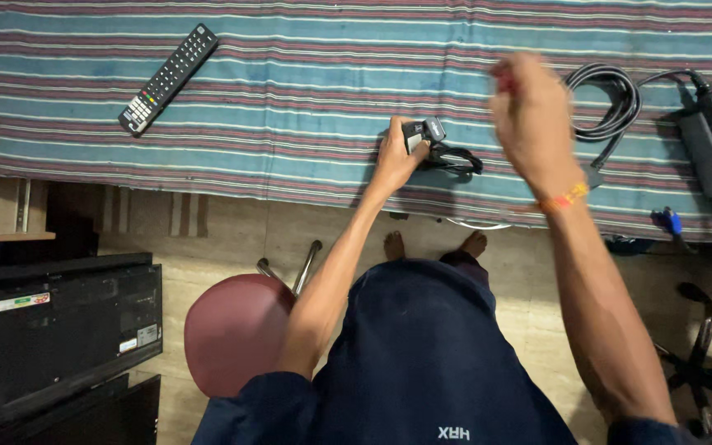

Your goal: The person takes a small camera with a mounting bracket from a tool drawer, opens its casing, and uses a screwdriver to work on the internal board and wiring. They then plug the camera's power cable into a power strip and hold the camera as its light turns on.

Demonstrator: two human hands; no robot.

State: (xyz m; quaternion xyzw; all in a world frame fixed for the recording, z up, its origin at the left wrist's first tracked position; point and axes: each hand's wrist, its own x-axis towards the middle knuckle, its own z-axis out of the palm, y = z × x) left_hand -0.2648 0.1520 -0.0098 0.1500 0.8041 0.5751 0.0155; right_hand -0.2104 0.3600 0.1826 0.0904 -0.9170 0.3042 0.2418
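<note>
My left hand [395, 156] grips a small grey and black adapter [422, 132] on the striped cloth, with its thin black cable [455, 158] bunched just to the right. My right hand [531, 111] is raised above the cloth, blurred, fingers curled into a loose fist; whether it holds anything is unclear. An orange thread band circles that wrist.
A black remote control [168, 78] lies at the far left of the striped cloth [290, 99]. A coiled black cable [611, 99] and a black power brick [706, 152] lie at the right. Below are a maroon stool [232, 330], a black box [51, 330] and a chair base [702, 354].
</note>
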